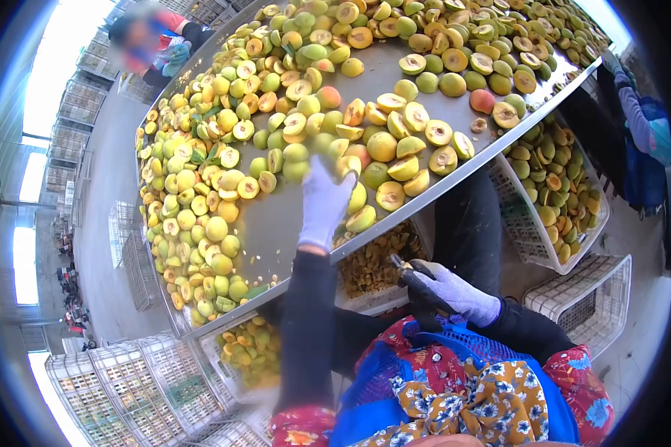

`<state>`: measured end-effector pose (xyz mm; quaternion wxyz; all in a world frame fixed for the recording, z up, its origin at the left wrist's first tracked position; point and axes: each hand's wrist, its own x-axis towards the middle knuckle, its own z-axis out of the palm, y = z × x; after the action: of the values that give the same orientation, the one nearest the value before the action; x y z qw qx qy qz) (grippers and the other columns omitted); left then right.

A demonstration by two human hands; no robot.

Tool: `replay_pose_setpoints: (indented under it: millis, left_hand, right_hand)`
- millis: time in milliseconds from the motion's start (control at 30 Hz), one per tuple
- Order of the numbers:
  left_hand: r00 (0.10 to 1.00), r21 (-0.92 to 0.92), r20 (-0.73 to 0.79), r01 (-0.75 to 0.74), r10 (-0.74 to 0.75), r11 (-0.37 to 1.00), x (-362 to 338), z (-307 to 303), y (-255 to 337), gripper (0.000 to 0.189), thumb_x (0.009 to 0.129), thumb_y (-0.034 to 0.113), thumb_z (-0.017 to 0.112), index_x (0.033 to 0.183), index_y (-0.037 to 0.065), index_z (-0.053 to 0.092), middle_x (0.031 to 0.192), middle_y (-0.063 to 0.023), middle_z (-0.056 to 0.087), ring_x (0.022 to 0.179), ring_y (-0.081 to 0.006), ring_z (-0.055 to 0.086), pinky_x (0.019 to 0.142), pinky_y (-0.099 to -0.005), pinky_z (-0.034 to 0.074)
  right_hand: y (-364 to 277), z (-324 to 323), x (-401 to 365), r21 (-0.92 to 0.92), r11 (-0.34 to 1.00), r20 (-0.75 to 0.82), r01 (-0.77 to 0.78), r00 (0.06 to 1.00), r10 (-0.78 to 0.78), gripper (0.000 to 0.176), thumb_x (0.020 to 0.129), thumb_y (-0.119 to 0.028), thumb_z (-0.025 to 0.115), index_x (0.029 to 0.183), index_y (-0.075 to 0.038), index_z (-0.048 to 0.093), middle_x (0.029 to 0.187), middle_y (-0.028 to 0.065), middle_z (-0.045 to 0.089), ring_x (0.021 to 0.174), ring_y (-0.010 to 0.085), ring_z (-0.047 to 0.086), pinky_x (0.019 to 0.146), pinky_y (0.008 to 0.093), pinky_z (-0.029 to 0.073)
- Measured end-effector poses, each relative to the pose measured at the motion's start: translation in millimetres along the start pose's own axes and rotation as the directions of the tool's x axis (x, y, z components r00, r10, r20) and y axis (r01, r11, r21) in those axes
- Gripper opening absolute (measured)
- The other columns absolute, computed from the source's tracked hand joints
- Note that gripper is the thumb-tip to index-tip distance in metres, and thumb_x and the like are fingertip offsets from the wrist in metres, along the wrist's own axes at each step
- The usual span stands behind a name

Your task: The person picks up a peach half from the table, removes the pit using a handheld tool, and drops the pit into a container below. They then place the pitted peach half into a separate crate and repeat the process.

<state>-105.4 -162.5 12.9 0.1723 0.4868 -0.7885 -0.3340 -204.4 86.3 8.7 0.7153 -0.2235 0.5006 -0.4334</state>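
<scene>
My left hand (326, 201), in a pale lilac glove, reaches over the metal table (265, 231). Its thumb stands apart from the fingers, whose tips are blurred beside a yellow-green stone fruit (296, 153). Halved fruit (381, 147) with brown pits or hollows showing in the cut faces lies just right of that hand. Near my lap, my right hand (458, 292) is closed around a small dark-handled tool (400, 261) with a metal tip. Its exact kind is hidden by the fingers. The tool points up toward the table edge.
Below the table edge sits a crate of pits and scraps (380, 261). Crates of fruit halves stand at right (555, 194) and lower left (250, 350). An upturned white crate (585, 302) is at my right. Co-workers stand at upper left (171, 56) and far right (645, 127).
</scene>
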Motion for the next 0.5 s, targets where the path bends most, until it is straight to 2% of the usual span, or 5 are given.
replay_pose_setpoints:
  millis: [33,167,233,433,500]
  left_hand:
    - [0.992,-0.044,-0.1,-0.084,0.08,0.995,-13.7,-1.6,-4.4,0.044,0.082,0.023,0.072,0.114,0.001,0.052,0.096,-0.02,0.063,0.084,-0.0328,0.063,0.075,-0.0411,0.052]
    - [0.936,-0.659,0.267,0.351,-0.229,0.666,-77.5,-19.6,5.8,0.039,0.092,0.033,0.063,0.118,0.005,0.054,0.087,-0.0094,0.064,0.06,-0.0149,0.059,0.048,-0.0257,0.045]
    - [0.93,-0.754,0.315,0.367,-0.19,0.544,-101.7,-16.4,3.3,0.041,0.098,0.041,0.052,0.122,0.008,0.055,0.088,-0.0058,0.065,0.051,-0.0081,0.053,0.039,-0.0193,0.039]
    - [0.902,-0.838,0.353,0.424,-0.25,0.345,-139.1,0.8,-9.0,0.055,0.103,0.052,0.031,0.122,0.007,0.055,0.096,-0.0109,0.067,0.078,-0.019,0.067,0.056,-0.0247,0.051]
    - [0.965,-0.728,0.139,0.253,-0.224,0.637,-145.2,10.6,-16.2,0.055,0.104,0.05,0.03,0.121,0.004,0.056,0.097,-0.0113,0.067,0.081,-0.0197,0.067,0.066,-0.0289,0.053]
  right_hand:
    - [-1.4,-3.6,0.2,-0.421,0.861,0.019,0.286,0.952,-0.307,0.019,0.1,-0.021,0.049,0.098,-0.002,0.051,0.067,0.0071,0.052,0.06,0.0206,0.052,0.056,0.0349,0.043]
    - [-35.8,6.7,4.7,-0.427,0.87,-0.024,0.246,0.959,-0.283,0.016,0.099,-0.015,0.048,0.102,0.0,0.053,0.08,0.016,0.051,0.057,0.0279,0.054,0.056,0.0385,0.045]
    - [-29.5,9.6,15.3,-0.748,0.478,0.151,0.46,0.82,-0.553,0.017,0.097,-0.013,0.049,0.106,0.001,0.055,0.086,0.0183,0.049,0.056,0.03,0.055,0.054,0.0397,0.046]
    - [-34.4,31.0,17.8,-0.87,0.348,0.186,0.348,0.887,-0.423,0.027,0.097,-0.017,0.051,0.109,0.006,0.055,0.079,0.0191,0.052,0.055,0.0306,0.059,0.045,0.0426,0.045]
    - [-28.9,33.3,16.6,-0.886,0.249,0.232,0.39,0.841,-0.489,0.026,0.098,-0.019,0.051,0.107,0.006,0.053,0.075,0.0177,0.052,0.054,0.0318,0.058,0.045,0.0432,0.045]
